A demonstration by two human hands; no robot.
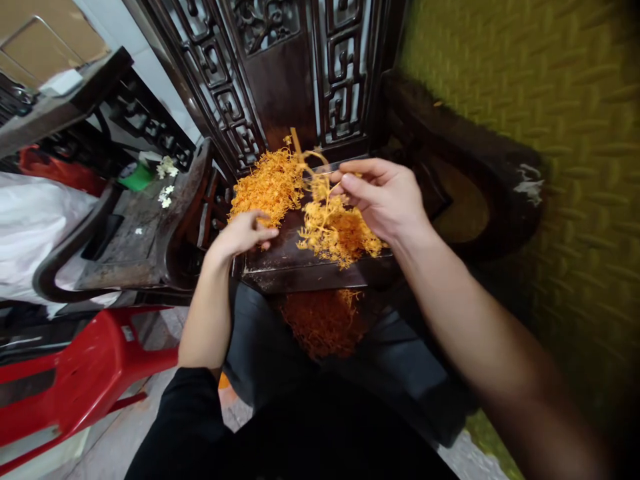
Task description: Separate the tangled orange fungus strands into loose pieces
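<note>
A heap of orange, thread-like flower sprigs (pixel 267 183) lies on the dark wooden seat (pixel 290 267) of a carved chair in front of me. My right hand (pixel 383 197) is closed on a branching sprig of the orange blossoms (pixel 333 223), held up above the seat with its stem pointing to the upper left. My left hand (pixel 245 233) is curled at the lower edge of the heap, its fingers pinched on some strands. More orange strands (pixel 323 323) lie in my lap below the seat edge.
A second dark wooden chair (pixel 135 233) with small white flowers (pixel 165 180) stands at the left. A red plastic chair (pixel 75 380) is at the lower left, a white sack (pixel 30 220) beyond it. A green patterned wall (pixel 560 133) rises on the right.
</note>
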